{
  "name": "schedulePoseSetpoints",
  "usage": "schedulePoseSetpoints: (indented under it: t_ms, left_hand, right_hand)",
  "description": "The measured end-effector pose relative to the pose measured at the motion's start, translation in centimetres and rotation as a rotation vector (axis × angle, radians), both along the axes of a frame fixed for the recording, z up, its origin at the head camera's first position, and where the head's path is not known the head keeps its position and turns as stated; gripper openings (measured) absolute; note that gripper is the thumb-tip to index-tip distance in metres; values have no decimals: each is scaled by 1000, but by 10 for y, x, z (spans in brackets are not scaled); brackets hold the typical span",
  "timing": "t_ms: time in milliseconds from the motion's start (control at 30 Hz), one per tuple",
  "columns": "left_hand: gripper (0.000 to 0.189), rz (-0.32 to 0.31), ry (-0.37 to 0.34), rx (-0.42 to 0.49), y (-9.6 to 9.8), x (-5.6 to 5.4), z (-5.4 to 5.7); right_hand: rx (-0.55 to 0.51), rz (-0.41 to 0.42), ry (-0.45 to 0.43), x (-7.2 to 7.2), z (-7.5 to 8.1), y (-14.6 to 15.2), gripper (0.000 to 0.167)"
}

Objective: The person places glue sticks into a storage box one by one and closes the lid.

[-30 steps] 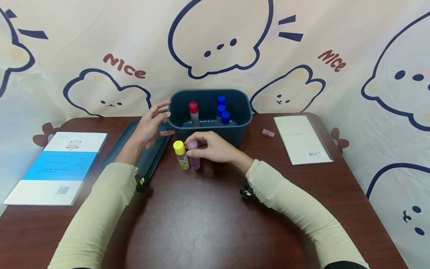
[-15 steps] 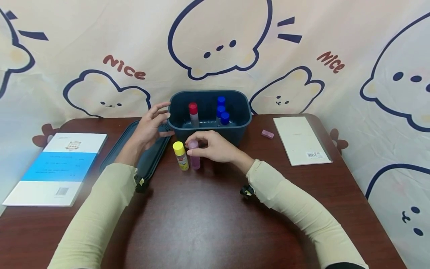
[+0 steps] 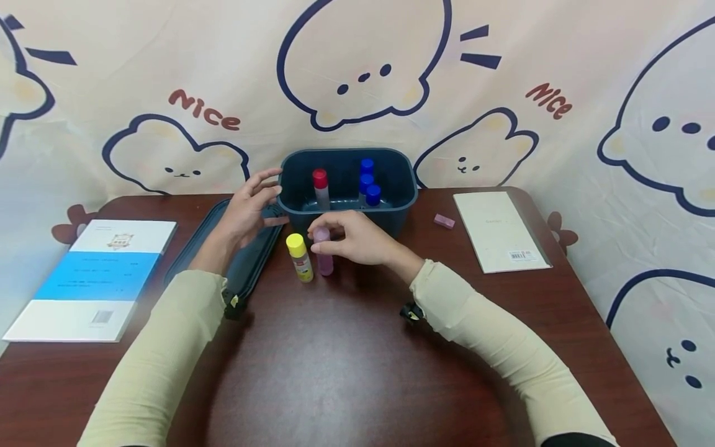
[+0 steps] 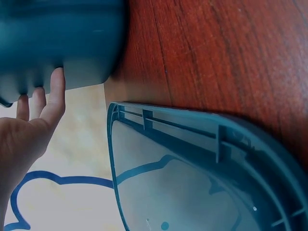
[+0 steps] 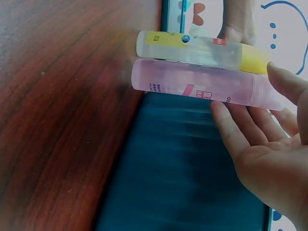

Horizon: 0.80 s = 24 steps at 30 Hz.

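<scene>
My right hand [image 3: 357, 237] pinches a translucent pink glue stick [image 3: 325, 266] near its cap, between thumb and fingers. The stick stands upright in front of the dark teal bin [image 3: 349, 218]. Just to its left stands a yellow-capped glue stick [image 3: 301, 261] on the table; in the right wrist view the pink glue stick [image 5: 192, 82] lies alongside the yellow-capped one [image 5: 192, 48]. My left hand [image 3: 246, 214] rests straight fingertips on the bin's left side, as the left wrist view shows. Inside the bin are a red-capped stick [image 3: 321, 186] and three blue-capped ones [image 3: 372, 195].
The bin's teal lid [image 3: 246, 267] lies on the table under my left forearm. A white and blue book [image 3: 95, 273] is at the left, a pale notebook [image 3: 499, 233] at the right. A small pink block [image 3: 444, 221] lies right of the bin. A patterned curtain [image 3: 223, 49] hangs behind.
My right hand and the pink glue stick have risen slightly over the last half second. My left hand stays at the bin's side, and the yellow-capped stick has not moved.
</scene>
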State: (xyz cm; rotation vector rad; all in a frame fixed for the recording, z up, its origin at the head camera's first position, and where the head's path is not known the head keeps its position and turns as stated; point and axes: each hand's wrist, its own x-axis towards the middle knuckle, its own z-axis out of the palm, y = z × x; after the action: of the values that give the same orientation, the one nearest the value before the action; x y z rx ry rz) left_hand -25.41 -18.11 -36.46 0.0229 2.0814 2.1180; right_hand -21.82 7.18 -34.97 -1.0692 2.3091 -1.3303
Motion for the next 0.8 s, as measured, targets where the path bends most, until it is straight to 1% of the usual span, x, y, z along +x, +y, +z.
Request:
schedulePoseSetpoints:
  t_ms: [167,300,500,800]
  left_hand:
    - [46,3,-2,10,-1,0,0]
    - [45,0,-3,17,-2,-1,-2]
    - [46,-2,-4,25,-2,-1,-1]
    - [46,0,-4,20,-1,-1,-2]
  right_hand:
    - [-5,-5,25,0,6,-2,30]
    - [-12,-13,24,1,11,-3,30]
    - [-28,-19,24,0,19,-4,31]
    - [-91,-11,9,-2,29,-3,29]
